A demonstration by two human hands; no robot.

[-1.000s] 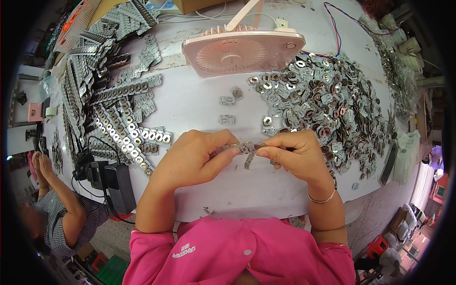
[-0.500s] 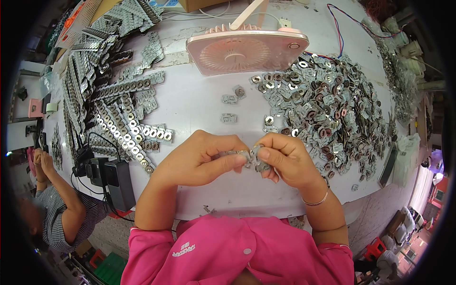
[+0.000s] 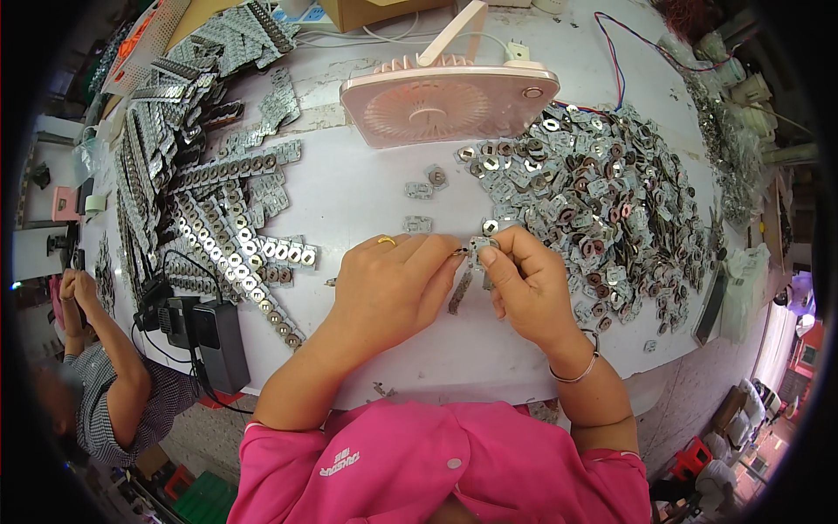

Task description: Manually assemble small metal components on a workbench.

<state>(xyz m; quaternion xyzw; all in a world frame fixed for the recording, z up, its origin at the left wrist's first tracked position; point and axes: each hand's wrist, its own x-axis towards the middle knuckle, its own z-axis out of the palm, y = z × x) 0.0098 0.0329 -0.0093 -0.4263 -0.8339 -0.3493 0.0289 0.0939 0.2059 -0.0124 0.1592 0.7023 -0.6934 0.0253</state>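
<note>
My right hand (image 3: 534,284), over the front middle of the table, pinches a small grey metal plate (image 3: 478,246) between thumb and fingers. Close beside it my left hand (image 3: 384,284), wearing a yellow ring, is closed with its back up. A dark metal end (image 3: 459,251) shows at its fingertips, touching or nearly touching the plate, and another bit pokes out past the palm's far left; the fingers hide most of what it holds. Under the hands there is a narrow grey metal piece (image 3: 460,293). Three loose metal parts, one a plate (image 3: 418,224), lie beyond my hands.
A big heap of loose metal parts (image 3: 602,210) covers the right side. Rows of such parts joined in strips (image 3: 231,253) lie left. A pink fan (image 3: 445,105) stands at the back. Black power adapters (image 3: 218,341) sit front left. Another person's hands (image 3: 78,288) are far left.
My left hand has rolled over so its back faces up, hiding most of its metal piece. My right hand has moved slightly up and right, its plate now turned flat side up.
</note>
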